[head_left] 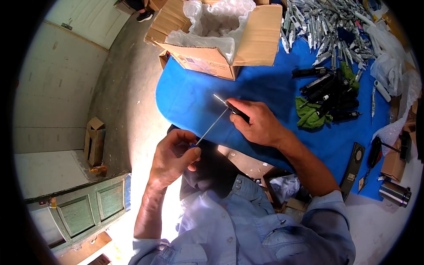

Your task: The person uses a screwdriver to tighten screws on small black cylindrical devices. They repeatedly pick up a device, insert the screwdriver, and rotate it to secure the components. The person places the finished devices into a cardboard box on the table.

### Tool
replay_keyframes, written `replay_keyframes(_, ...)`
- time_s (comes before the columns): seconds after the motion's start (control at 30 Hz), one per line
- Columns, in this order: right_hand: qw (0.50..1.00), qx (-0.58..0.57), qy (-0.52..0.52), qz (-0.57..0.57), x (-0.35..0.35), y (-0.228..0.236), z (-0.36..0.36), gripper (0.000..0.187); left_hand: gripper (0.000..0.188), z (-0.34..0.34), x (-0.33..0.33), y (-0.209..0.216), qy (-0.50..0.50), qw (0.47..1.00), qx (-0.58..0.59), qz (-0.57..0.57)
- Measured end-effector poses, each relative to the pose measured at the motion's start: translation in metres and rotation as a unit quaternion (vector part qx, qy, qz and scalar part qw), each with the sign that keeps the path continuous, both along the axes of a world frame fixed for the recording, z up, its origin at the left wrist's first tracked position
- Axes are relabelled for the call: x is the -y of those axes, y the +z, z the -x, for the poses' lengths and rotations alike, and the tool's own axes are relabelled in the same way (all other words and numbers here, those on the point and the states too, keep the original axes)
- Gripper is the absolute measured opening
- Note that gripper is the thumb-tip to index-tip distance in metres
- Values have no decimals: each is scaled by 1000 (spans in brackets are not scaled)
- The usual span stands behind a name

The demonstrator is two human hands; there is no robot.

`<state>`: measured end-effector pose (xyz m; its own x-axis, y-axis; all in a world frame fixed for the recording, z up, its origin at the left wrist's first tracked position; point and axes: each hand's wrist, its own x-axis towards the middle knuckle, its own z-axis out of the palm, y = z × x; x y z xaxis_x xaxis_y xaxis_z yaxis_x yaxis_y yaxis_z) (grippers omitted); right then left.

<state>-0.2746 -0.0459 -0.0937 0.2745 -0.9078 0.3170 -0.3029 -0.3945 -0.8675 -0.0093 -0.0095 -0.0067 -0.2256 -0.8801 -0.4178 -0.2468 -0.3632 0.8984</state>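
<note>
My left hand (173,155) is closed around the blue handle of a thin screwdriver (212,126). Its long metal shaft slants up and to the right. The shaft's far end meets, or comes very near, a slim black pen-shaped tool (238,112); contact is hard to tell. My right hand (260,123) pinches this black tool between thumb and fingers, with a thin metal rod sticking out toward the upper left. Both hands are over the near edge of a blue-covered table (190,90). My left palm hides most of the screwdriver's handle.
An open cardboard box (258,42) lined with bubble wrap stands at the back. Grey pen-shaped tools (316,28) form a heap at the far right. Black tools (329,88) lie on a green cloth (309,115). A metal cylinder (394,193) sits near the right edge.
</note>
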Motion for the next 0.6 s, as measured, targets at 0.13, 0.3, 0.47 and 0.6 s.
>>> replay_keyframes(0.13, 1000, 7, 1, 9, 0, -2, 0, 36, 33, -1, 0, -2, -1, 1000, -1, -20)
replay_keyframes(0.3, 998, 32, 18, -48, 1, 4, 3, 33, 34, -1, 4, 8, 17, 987, -86, -136)
replay_keyframes(0.47, 986, 93, 25, -133, 0, 10, 5, 30, 32, 3, -5, 7, 32, 998, -12, -58)
replay_keyframes(0.6, 961, 153, 40, -226, 0, 16, 11, 30, 36, 8, -9, 5, 26, 998, 54, 10)
